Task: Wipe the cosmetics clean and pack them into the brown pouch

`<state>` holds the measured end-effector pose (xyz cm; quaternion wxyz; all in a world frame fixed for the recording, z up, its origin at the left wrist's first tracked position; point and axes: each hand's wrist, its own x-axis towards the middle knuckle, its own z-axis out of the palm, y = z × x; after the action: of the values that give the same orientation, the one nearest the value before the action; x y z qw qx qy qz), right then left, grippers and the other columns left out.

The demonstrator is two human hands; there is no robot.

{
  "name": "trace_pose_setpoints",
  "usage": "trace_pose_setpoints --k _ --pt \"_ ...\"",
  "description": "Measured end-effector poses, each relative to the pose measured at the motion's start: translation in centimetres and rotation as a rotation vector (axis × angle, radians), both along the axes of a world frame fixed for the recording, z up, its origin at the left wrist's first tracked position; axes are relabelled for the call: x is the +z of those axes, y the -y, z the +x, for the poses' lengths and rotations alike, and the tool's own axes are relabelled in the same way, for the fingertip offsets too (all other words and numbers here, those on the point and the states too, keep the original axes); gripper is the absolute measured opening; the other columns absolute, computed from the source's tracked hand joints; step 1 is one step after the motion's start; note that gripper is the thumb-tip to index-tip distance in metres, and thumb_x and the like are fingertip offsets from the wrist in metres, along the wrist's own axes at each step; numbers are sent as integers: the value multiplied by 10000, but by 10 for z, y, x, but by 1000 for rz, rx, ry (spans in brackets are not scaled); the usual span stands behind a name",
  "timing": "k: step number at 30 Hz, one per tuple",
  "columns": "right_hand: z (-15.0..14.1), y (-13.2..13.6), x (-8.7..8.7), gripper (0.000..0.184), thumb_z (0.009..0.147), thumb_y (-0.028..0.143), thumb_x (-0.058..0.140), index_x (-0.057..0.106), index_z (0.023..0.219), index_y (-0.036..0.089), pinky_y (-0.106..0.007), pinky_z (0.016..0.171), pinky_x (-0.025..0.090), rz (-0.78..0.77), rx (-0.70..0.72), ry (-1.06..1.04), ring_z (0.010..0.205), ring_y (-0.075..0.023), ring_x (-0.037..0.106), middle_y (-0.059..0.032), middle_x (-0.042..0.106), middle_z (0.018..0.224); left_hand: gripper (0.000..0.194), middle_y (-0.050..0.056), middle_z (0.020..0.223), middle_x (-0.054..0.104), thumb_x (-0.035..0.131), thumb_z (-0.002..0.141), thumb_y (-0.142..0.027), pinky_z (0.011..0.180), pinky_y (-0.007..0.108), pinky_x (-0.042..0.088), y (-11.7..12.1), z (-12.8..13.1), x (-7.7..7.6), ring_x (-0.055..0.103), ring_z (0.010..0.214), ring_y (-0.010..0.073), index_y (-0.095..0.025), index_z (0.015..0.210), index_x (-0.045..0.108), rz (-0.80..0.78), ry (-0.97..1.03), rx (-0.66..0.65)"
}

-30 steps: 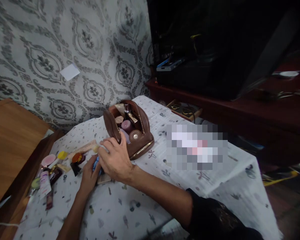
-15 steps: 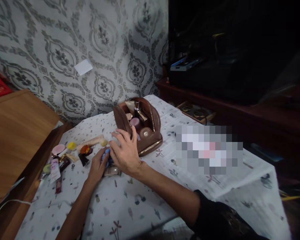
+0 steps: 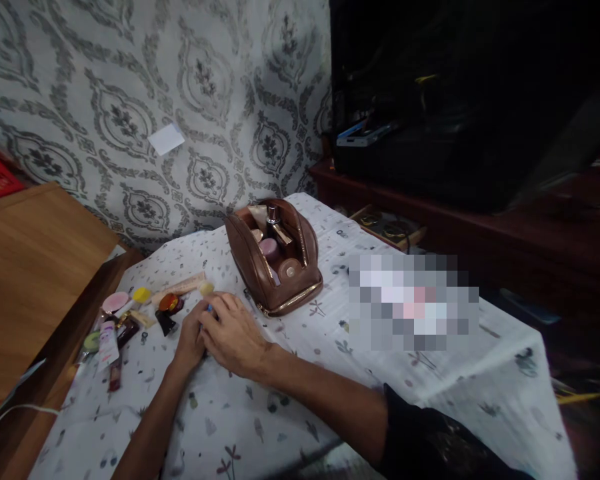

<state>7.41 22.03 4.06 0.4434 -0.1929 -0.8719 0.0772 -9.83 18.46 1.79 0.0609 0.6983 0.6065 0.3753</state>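
My left hand (image 3: 192, 339) is closed around a small blue item (image 3: 210, 308), mostly hidden between my hands, so its kind does not show. Curled over the same item from the right is my right hand (image 3: 237, 339), its fingertips meeting my left hand. Behind them stands a brown cosmetic bag (image 3: 250, 263), unzipped. Inside it are a dark bottle with a shiny cap (image 3: 273, 215), a pink round jar (image 3: 269, 249) and a round brown compact (image 3: 290, 269). A cream-coloured round tip (image 3: 207, 288) shows just beyond my fingers.
Left of my hands lie loose cosmetics: an orange-lidded jar (image 3: 170, 304), a black clip-like piece (image 3: 166, 323), a pink disc (image 3: 115, 301) and a pale tube (image 3: 108, 343). A blurred-out patch (image 3: 413, 303) covers something on the right of the patterned cloth (image 3: 280, 427). A wooden panel (image 3: 45, 267) borders the left.
My right hand has moved from the bag's front edge down and left onto the blue item. It now covers that item and the small case that showed below it.
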Motion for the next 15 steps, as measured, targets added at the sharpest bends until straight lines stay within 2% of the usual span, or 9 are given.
trace_pose_setpoints --k 3,9,15 --pt "-2 1 -4 231 908 230 561 594 1117 135 -438 927 468 -103 -4 65 1105 -273 497 -160 584 1192 431 120 1079 692 434 929 -495 919 414 494 1 2 1 634 1001 265 -161 1091 654 -5 31 15" --pt "-4 -2 -7 431 866 247 654 518 1260 136 -462 981 447 -249 24 59 1165 -281 511 -170 572 1259 466 104 1031 702 368 986 -507 873 356 495 2 9 10 637 936 226 -146 1082 646 -62 98 70" --pt "-9 -8 -14 598 804 243 707 450 1334 140 -450 996 458 -497 -8 61 1221 -289 513 -165 549 1291 506 101 1123 692 316 1001 -516 986 339 451 1 8 12 620 1076 213 -147 1119 641 -31 171 119"
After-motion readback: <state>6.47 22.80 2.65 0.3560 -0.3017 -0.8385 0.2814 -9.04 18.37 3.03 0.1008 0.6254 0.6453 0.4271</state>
